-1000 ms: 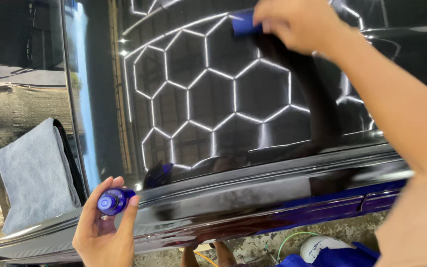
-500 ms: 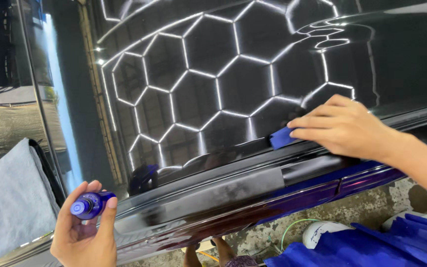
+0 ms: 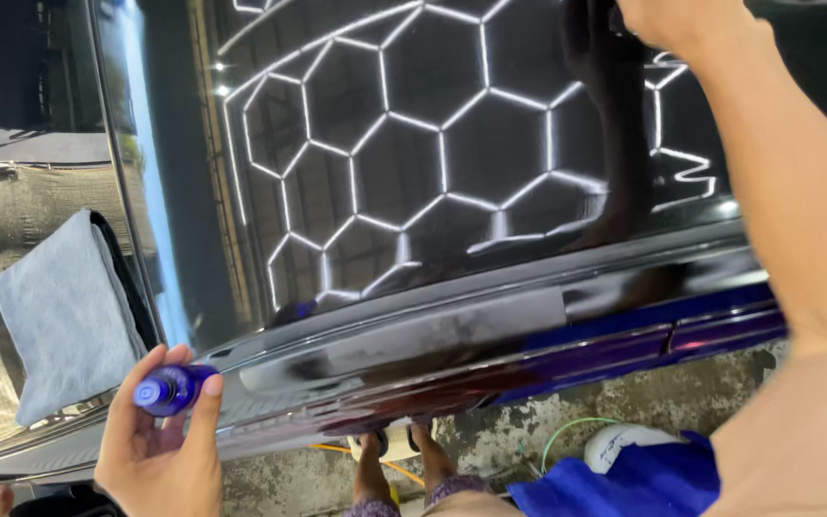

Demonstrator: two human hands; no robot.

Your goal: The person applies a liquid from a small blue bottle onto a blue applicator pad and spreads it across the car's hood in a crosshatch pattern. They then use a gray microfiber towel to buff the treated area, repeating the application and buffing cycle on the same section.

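blue bottle (image 3: 172,389) in left hand (image 3: 160,450) — right hand (image 3: 672,21) on glossy panel (image 3: 452,144), grip unclear.

Your right hand (image 3: 672,21) sits at the top edge of the glossy black car panel (image 3: 452,172), with your forearm slanting across its right side; everything left of that arm is open gloss, mirroring hexagonal lights. The folded grey microfibre cloth (image 3: 64,311) lies on the far left, past the panel seam. Your left hand (image 3: 160,450), holding the small blue bottle (image 3: 172,390), blocks the lower-left edge. Below the sill, someone's feet (image 3: 399,450) stand on the concrete.
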